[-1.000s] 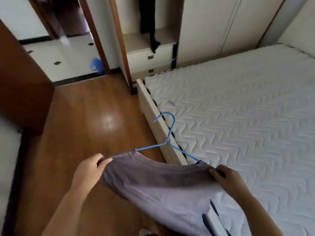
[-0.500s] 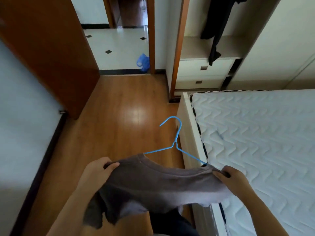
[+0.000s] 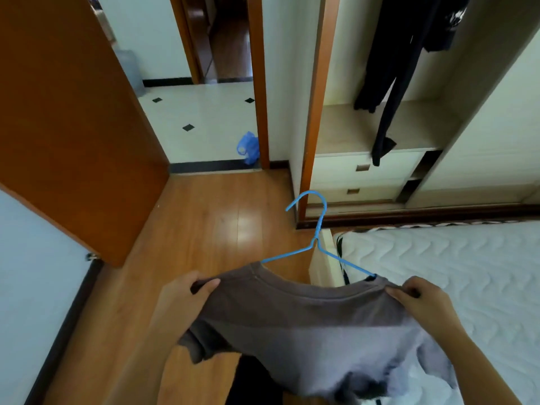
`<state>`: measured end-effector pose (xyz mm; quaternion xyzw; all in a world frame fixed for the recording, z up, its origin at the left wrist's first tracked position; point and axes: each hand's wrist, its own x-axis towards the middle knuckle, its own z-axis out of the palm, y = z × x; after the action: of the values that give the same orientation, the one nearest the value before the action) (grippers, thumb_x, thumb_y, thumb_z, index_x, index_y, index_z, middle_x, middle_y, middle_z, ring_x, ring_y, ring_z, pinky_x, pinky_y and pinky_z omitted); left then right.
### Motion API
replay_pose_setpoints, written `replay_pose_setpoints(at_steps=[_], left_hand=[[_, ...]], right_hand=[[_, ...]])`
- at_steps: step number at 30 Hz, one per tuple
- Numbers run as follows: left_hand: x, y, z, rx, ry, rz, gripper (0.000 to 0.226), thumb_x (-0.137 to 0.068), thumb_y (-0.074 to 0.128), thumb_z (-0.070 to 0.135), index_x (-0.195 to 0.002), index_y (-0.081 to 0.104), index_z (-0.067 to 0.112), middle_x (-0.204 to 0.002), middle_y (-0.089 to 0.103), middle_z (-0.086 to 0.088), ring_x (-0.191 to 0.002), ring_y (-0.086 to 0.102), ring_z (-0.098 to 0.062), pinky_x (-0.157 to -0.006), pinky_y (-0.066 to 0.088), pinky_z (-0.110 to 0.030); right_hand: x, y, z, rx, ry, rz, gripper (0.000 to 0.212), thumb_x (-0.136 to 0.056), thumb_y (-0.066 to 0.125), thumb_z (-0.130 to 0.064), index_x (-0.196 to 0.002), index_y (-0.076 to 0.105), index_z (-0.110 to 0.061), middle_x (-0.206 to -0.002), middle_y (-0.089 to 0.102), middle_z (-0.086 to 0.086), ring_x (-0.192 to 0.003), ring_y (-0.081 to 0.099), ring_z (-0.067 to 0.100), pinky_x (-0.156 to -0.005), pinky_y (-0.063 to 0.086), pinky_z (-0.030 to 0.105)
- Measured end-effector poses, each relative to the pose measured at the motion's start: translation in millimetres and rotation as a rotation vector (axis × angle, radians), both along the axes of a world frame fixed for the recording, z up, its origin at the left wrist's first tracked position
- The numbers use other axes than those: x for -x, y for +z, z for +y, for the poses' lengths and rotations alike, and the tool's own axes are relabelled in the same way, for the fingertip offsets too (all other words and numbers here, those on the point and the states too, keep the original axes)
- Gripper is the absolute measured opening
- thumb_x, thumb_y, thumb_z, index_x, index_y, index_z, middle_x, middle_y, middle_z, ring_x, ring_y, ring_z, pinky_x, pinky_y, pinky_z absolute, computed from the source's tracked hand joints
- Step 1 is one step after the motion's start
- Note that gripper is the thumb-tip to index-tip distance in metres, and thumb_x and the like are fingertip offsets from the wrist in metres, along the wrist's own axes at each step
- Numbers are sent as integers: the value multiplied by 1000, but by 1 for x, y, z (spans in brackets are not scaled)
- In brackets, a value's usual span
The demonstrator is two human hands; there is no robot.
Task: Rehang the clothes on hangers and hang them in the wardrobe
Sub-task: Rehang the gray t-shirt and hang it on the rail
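Observation:
A grey-purple T-shirt point(image 3: 309, 325) hangs on a blue wire hanger point(image 3: 317, 241), whose hook and upper arms stick out of the neck opening. My left hand point(image 3: 182, 299) grips the shirt's left shoulder. My right hand point(image 3: 420, 299) pinches the right shoulder. The shirt is held up in front of me above the floor and the bed's corner. The open wardrobe point(image 3: 380, 127) stands ahead on the right, with dark clothes point(image 3: 388, 68) hanging inside.
White drawers point(image 3: 362, 176) sit under the wardrobe shelf. A bed with a white quilted mattress point(image 3: 453, 273) fills the right side. A brown door point(image 3: 67, 127) stands open on the left. A blue bag point(image 3: 248, 147) lies in the doorway.
The view has turned left and toward the wardrobe, which is now closer. The shirt has lifted off the mattress and both hands keep their hold on its shoulders.

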<state>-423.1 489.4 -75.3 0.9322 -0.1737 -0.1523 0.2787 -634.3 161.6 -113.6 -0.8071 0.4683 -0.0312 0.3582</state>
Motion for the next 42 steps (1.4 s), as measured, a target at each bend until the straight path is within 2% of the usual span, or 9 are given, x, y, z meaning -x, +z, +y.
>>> replay_pose_setpoints(at_steps=[7, 9, 12, 16, 20, 23, 28, 37, 42], left_hand=[[-178, 7, -116, 153, 75, -90, 28, -89, 55, 28, -65, 45, 19, -61, 46, 1, -64, 51, -21, -53, 31, -25], [-226, 17, -154, 190, 58, -95, 15, -90, 52, 31, -85, 56, 17, -79, 54, 0, -88, 55, -27, -73, 38, -29], [-296, 35, -213, 148, 49, -212, 28, -91, 48, 37, -106, 59, 16, -104, 60, -9, -105, 54, -31, -97, 37, -40], [-355, 64, -294, 223, -70, -310, 18, -92, 45, 36, -87, 51, 19, -79, 59, -6, -80, 56, -26, -72, 39, -34], [-374, 88, -376, 353, -138, -429, 19, -91, 49, 30, -78, 51, 16, -71, 56, -4, -72, 52, -23, -69, 38, -32], [-376, 109, -438, 421, -237, -498, 21, -92, 48, 30, -80, 54, 14, -71, 56, -3, -70, 52, -21, -67, 40, -31], [-379, 130, -542, 438, -431, -530, 28, -93, 46, 31, -76, 51, 9, -59, 43, 4, -59, 41, -15, -52, 29, -28], [-396, 174, -683, 577, -510, -520, 30, -93, 45, 34, -71, 45, 13, -61, 44, 1, -66, 48, -25, -58, 32, -31], [-417, 208, -735, 733, -464, -619, 29, -92, 50, 22, -77, 54, -2, -80, 60, -24, -77, 54, -39, -62, 28, -32]], right_hand=[[-151, 40, -99, 131, 58, -44, 20, -81, 67, -16, -65, 56, -22, -69, 59, -1, -75, 55, 25, -59, 37, 23], [-190, 60, -135, 180, 89, -67, 7, -83, 64, -8, -82, 65, -15, -80, 59, 1, -85, 56, 24, -68, 37, 20], [-236, 89, -186, 237, 140, -62, 20, -86, 55, 2, -99, 68, -5, -80, 56, -2, -88, 53, 22, -71, 34, 19], [-268, 117, -243, 274, 143, -56, 23, -86, 54, 3, -89, 63, -18, -81, 58, -1, -88, 55, 22, -67, 34, 14], [-267, 141, -299, 385, 64, -89, 29, -85, 59, -4, -77, 54, -32, -84, 59, -3, -83, 55, 17, -68, 37, 12], [-260, 163, -335, 556, -108, -218, 18, -83, 61, -1, -80, 60, -18, -81, 59, 1, -81, 54, 19, -66, 37, 8], [-248, 189, -398, 733, -363, -306, 8, -84, 58, 3, -88, 64, 4, -86, 65, 18, -83, 59, 30, -77, 39, 31], [-234, 245, -459, 891, -556, -232, 10, -86, 58, -7, -89, 63, 1, -93, 67, 23, -89, 61, 39, -75, 41, 36], [-238, 290, -467, 870, -423, -171, 12, -87, 60, -15, -78, 64, -7, -71, 61, 12, -71, 54, 29, -65, 35, 27]])
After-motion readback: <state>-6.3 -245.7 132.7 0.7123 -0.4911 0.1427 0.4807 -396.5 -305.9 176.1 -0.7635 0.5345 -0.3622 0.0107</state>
